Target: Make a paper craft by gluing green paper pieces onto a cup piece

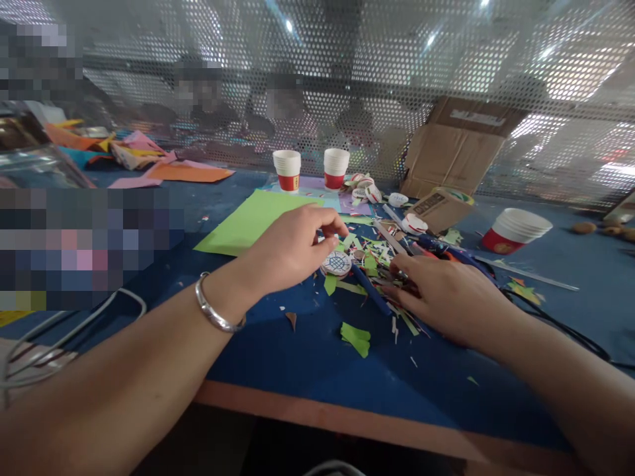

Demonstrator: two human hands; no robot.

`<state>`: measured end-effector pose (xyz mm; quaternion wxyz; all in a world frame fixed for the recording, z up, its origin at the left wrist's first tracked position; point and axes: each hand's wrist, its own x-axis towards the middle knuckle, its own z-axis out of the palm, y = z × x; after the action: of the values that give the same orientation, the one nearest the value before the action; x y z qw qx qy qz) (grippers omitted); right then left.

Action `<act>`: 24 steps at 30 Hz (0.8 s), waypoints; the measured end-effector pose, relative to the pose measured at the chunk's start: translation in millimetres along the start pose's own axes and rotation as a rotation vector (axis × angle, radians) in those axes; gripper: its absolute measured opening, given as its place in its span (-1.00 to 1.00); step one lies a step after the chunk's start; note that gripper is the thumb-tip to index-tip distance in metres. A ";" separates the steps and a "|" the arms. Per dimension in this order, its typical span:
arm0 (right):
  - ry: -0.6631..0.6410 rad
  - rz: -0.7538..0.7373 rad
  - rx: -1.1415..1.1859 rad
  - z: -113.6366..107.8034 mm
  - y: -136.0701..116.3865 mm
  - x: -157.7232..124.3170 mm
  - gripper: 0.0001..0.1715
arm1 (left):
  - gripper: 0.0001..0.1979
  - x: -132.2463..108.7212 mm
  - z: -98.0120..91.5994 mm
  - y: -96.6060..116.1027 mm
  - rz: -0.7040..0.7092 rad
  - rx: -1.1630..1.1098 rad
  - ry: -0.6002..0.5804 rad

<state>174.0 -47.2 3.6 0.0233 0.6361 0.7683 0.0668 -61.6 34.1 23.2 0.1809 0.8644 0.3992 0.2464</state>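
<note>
My left hand (292,248), with a silver bangle (213,311) on the wrist, reaches over the blue table (297,357). Its fingers are curled in a pinch just above a round white paper disc with a blue grid print (336,263); what they pinch is too small to name. My right hand (446,297) lies palm down on a heap of green, red and white paper scraps (370,261), fingers closed around dark scissors (397,274). A blue strip (371,291) lies between the hands.
A green paper sheet (248,221) lies behind my left hand. Two stacks of red-and-white paper cups (286,169) (336,168) stand at the back, another stack (516,230) lies tipped at right. Cardboard boxes (456,152) lean on the perforated metal screen. A black cable (560,324) runs right.
</note>
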 end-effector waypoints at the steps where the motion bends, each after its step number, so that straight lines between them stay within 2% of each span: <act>1: 0.000 0.000 -0.006 -0.8 -0.5 -0.7 -0.67 | -0.74 1.9 -0.7 -3.4 -0.010 -0.017 -0.016; 5: 0.012 -0.023 -0.082 -3.5 -1.4 -2.8 -0.62 | -0.44 5.9 -0.7 -15.2 0.033 -0.042 -0.254; 8: 0.037 -0.042 -0.125 -4.8 -0.7 -3.4 -0.62 | -0.36 6.4 2.3 -19.6 0.030 -0.063 -0.369; 12: 0.089 -0.063 -0.106 -5.0 0.5 -3.2 -0.66 | -0.29 6.5 7.2 -17.6 -0.085 -0.052 -0.356; 15: 0.139 -0.079 -0.059 -3.5 1.0 -2.9 -0.68 | -0.37 6.3 9.4 -13.1 -0.144 -0.030 -0.324; 19: 0.232 -0.098 0.023 -0.5 1.1 -2.0 -0.66 | -0.49 4.3 10.1 -9.0 -0.126 -0.039 -0.297; 24: 0.293 -0.110 0.166 1.1 -1.1 0.0 -0.71 | -0.51 2.6 13.9 -9.8 -0.083 -0.167 -0.309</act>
<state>173.0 -47.3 2.4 -0.1379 0.5763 0.8000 0.0937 -58.1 40.5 7.6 0.3212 0.8568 0.3800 0.1353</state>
